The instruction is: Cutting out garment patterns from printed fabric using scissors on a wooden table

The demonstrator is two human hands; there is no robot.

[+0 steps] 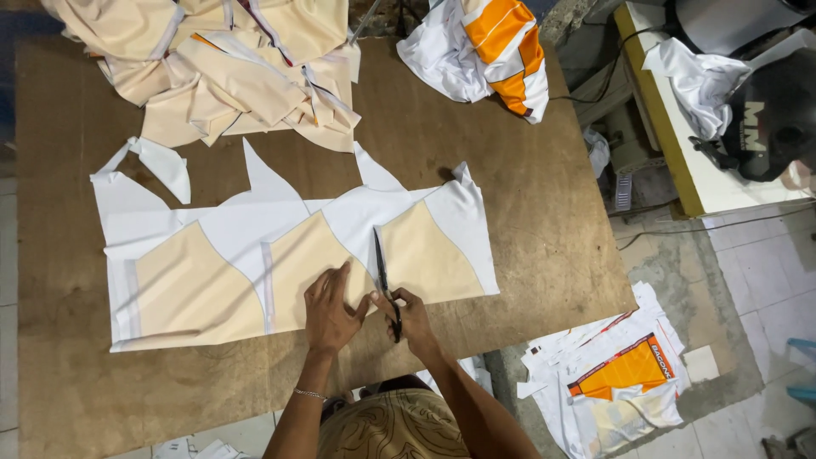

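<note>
Scissors (382, 274): your right hand (411, 320) grips the handles, blades pointing straight away from your fingers into the printed fabric sheet (280, 268). Left hand (330, 310): fingers spread flat, holding nothing, pressing the sheet just left of the blades.

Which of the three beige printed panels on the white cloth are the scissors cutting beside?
The rightmost beige panel: the black scissors in the right hand run along its left edge, unlike the other two.

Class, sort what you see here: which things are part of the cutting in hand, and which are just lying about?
In use: scissors in the right hand; printed fabric sheet pressed flat by the left hand; table.

Lying about: cut pieces pile; orange-white garment; scrap; floor offcuts; helmet.
</note>
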